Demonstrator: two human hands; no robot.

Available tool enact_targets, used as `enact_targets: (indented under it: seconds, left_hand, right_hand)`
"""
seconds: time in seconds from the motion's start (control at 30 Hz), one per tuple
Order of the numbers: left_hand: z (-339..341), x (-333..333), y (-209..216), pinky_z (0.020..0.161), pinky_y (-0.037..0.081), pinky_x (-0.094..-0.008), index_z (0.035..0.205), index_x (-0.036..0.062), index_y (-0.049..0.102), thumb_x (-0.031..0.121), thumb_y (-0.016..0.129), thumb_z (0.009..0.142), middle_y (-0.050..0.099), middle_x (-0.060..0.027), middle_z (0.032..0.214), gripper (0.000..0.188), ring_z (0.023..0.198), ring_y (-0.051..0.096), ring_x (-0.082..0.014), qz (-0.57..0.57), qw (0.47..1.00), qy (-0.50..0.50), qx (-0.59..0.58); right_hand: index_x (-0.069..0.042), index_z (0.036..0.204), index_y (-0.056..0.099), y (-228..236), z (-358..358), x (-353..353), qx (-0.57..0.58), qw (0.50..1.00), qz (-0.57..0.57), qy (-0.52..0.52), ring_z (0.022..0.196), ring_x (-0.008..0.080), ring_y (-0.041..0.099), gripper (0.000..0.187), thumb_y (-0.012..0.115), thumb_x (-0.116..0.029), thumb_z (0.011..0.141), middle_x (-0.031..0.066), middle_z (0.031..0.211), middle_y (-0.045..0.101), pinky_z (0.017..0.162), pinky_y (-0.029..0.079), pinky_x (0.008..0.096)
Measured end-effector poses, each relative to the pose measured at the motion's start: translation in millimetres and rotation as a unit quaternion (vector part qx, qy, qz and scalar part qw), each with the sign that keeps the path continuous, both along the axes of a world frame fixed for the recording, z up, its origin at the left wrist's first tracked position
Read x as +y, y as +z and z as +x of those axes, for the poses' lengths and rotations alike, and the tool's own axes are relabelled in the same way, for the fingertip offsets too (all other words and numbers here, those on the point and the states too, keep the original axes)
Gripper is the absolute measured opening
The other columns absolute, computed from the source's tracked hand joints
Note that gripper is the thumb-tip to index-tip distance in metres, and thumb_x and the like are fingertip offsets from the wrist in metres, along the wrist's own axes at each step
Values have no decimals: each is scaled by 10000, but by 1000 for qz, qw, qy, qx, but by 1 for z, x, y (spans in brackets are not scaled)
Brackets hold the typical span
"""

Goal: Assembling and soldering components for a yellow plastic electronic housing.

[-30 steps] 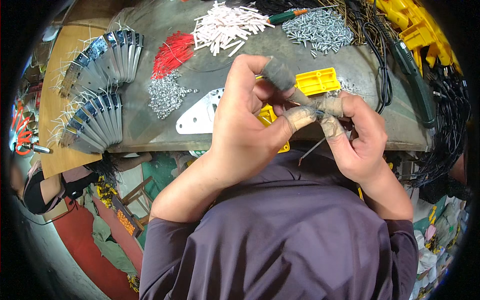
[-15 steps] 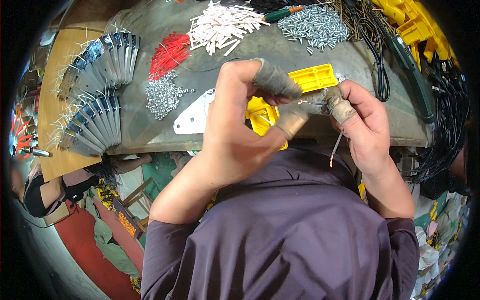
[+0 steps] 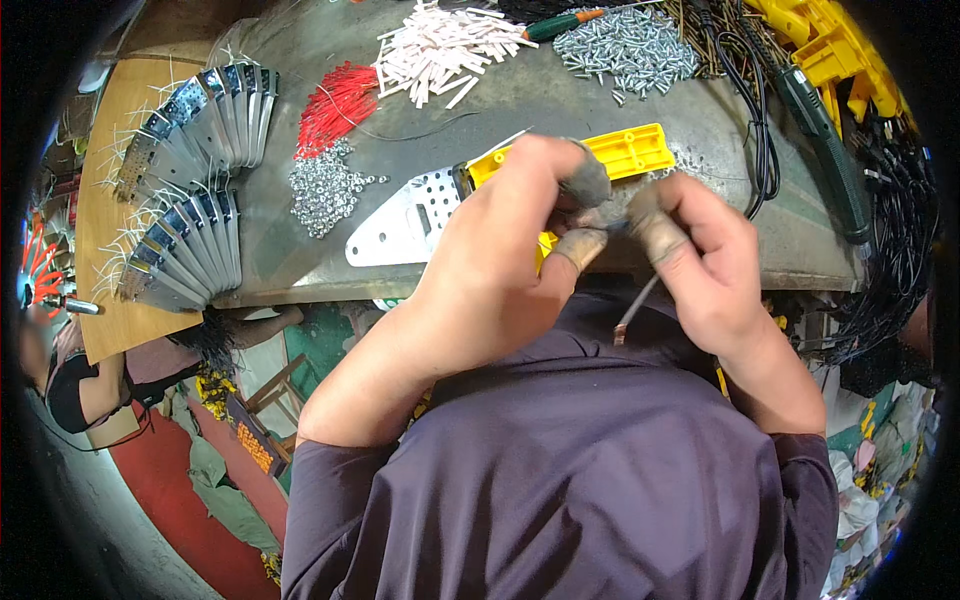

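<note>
Between the thumb and forefinger of my right hand (image 3: 715, 265) is pinched a thin wire (image 3: 645, 300), its bare copper end hanging down below the fingers. My left hand (image 3: 495, 235) is curled in, its thumb and fingers meeting the right fingertips; what they grip there is hidden. Worn cloth covers wrap the thumbs and forefingers of both hands. Behind the hands lies a yellow plastic handle shell (image 3: 635, 150), partly covered by my left hand. A perforated silver metal plate (image 3: 395, 230) with a tapered end joins it on the left.
Beyond lie red sleeves (image 3: 335, 110), white tubes (image 3: 445, 50), nuts (image 3: 330, 190), screws (image 3: 630, 50) and a green-handled screwdriver (image 3: 565, 25). Metal plates with wires (image 3: 190, 240) fan out at left. A dark green tool (image 3: 825, 150), black cables (image 3: 890, 240) and yellow shells (image 3: 840, 50) crowd the right.
My left hand has moved right and its fingers have closed in to the right fingertips. My right hand has shifted slightly left, and the wire's copper end has swung left.
</note>
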State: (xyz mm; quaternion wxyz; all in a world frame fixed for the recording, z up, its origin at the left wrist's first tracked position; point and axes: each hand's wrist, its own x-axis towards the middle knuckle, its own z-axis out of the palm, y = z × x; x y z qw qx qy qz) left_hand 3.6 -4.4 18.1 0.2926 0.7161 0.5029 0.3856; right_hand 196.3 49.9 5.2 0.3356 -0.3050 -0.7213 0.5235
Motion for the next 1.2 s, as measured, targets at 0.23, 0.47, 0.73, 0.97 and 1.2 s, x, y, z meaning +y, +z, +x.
enact_targets:
  seconds: [0.23, 0.47, 0.73, 0.97, 1.2]
  left_hand:
    - [5, 2, -1, 778, 480, -257, 1123, -8, 458, -94, 720, 676, 581, -88, 994, 525, 857, 592, -133, 36, 990, 71, -117]
    - [5, 5, 5, 706, 499, -282, 965, 11, 660, -36, 791, 613, 667, -90, 947, 379, 815, 635, -159, 79, 993, 89, 23]
    - [14, -1, -1, 720, 489, -306, 1066, 37, 539, -26, 726, 702, 579, -77, 862, 414, 803, 568, -202, 127, 982, 4, -141]
    - [9, 0, 8, 755, 443, -287, 1154, 85, 366, -10, 687, 763, 528, -89, 948, 514, 851, 520, -184, -24, 867, 35, -496]
    - [1, 7, -1, 816, 447, -293, 1194, -3, 377, 61, 804, 706, 584, -142, 972, 651, 910, 559, -191, 169, 975, 26, -143]
  right_hand:
    - [23, 951, 550, -3, 1, 6, 84, 996, -35, 12, 778, 61, 476, 120, 525, -91, 924, -4, 837, 547, 690, 405, 211]
    - [17, 939, 558, 2, 1, 2, 111, 978, -172, 34, 782, 53, 469, 111, 515, -85, 927, -14, 837, 545, 690, 403, 212]
    - [-12, 930, 597, 8, 2, 10, 102, 932, -315, 149, 719, 37, 447, 253, 532, -257, 926, -30, 787, 537, 629, 369, 198]
    - [15, 1050, 587, -2, 4, 14, 163, 892, -398, 139, 649, 38, 488, 307, 533, -258, 920, -8, 797, 566, 542, 359, 167]
    - [27, 1128, 571, -6, 6, 17, 185, 875, -427, 136, 670, 24, 499, 309, 547, -190, 909, -11, 821, 570, 542, 371, 152]
